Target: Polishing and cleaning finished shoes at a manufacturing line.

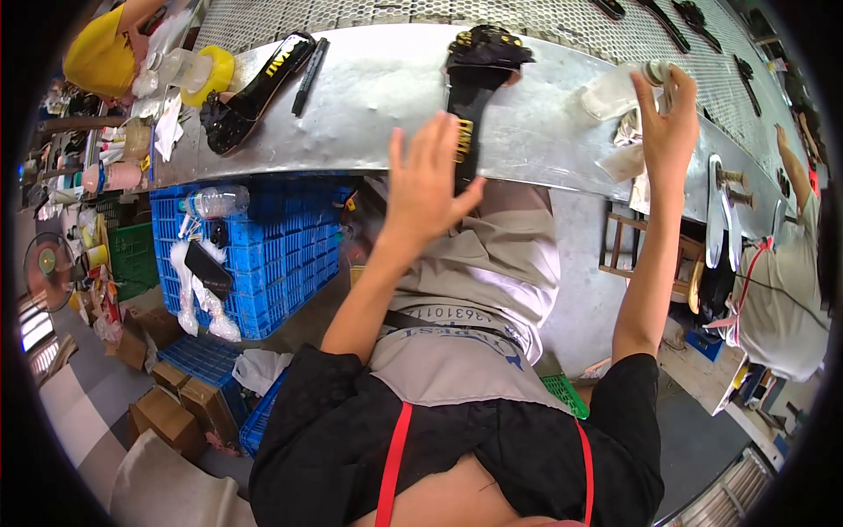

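Black sandal [479, 79] with gold studs; blue crate [281, 255]

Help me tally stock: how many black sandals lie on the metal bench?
2: one sandal by the left hand, another sandal toward the bench's left end. Others may be hidden.

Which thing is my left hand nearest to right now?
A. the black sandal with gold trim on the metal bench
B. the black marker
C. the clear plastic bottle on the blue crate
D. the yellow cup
A: the left hand hovers open right beside the black sandal with gold trim lying on the metal bench.
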Available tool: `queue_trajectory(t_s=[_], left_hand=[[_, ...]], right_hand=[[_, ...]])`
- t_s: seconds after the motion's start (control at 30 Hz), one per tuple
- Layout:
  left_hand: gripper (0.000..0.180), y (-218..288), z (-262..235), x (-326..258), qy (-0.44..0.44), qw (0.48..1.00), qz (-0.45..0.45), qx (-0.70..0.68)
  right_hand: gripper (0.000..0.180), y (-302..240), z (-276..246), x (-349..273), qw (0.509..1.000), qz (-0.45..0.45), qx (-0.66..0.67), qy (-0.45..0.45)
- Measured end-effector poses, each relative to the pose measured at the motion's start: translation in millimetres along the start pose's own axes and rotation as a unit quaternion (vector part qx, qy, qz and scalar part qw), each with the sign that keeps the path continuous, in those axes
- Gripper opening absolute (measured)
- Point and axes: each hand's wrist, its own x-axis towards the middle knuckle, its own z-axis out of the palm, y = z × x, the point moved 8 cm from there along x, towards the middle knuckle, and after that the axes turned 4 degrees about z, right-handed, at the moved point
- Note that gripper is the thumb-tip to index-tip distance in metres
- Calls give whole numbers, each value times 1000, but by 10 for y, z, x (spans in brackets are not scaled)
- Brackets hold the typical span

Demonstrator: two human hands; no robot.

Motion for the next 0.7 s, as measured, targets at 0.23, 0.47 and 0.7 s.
queue_trajectory(t_s=[0.23, 0.47, 0.7], left_hand=[[43, 135, -700, 342, 52, 980, 32, -189], [24, 794, -403, 462, -124, 758, 0, -641], [10, 620, -374, -123, -86, 772, -49, -628]], right_hand=[[29, -163, -148, -774, 754, 337, 554, -100], [24, -848, 129, -1643, 511, 405, 719, -241], [17, -905, 97, -2070, 660, 405, 578, -256]])
